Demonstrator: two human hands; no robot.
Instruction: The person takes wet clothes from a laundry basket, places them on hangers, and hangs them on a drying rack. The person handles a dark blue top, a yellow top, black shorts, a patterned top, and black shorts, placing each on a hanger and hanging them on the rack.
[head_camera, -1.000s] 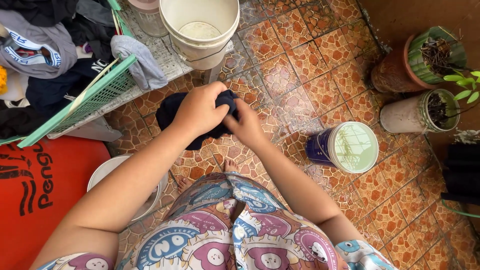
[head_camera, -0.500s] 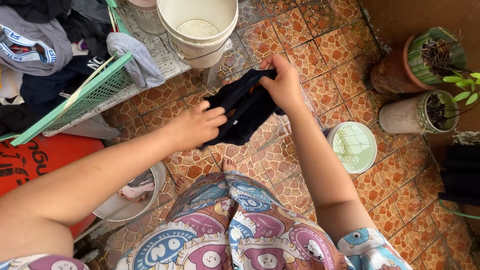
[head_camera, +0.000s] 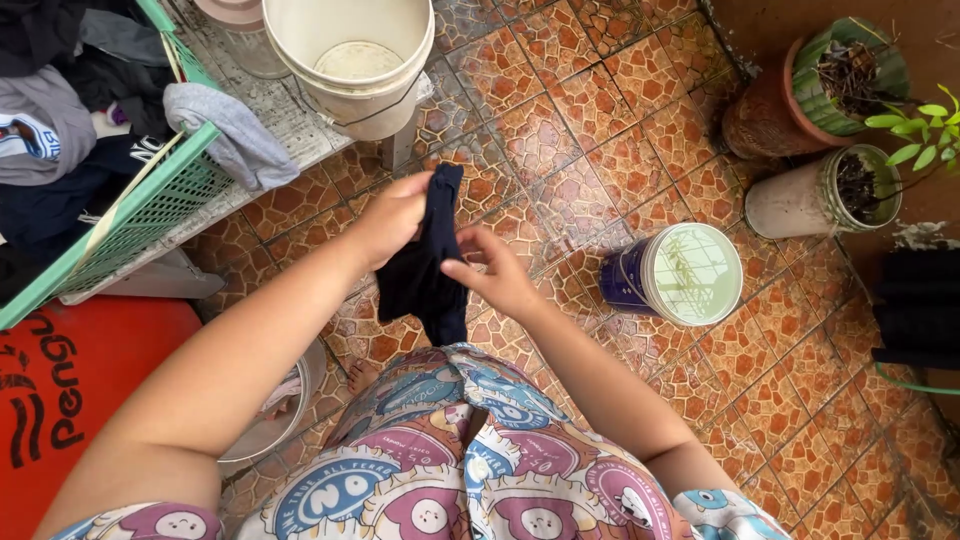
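Observation:
A small dark navy garment hangs in front of me over the tiled floor. My left hand grips its upper part, with the top end sticking up past my fingers. My right hand pinches the cloth lower down on its right side. Below the hands my patterned shirt fills the bottom of the view. A bare foot shows just under the garment.
A green mesh laundry basket full of dark and grey clothes sits at the left on a low bench. A cream bucket stands behind. Also around: a blue tub with pale lid, plant pots, a metal basin, a red object.
The garment was stretched wide between both hands; now it hangs folded narrow and vertical. My right hand came down from the upper right to the cloth's lower side, and my left hand rose.

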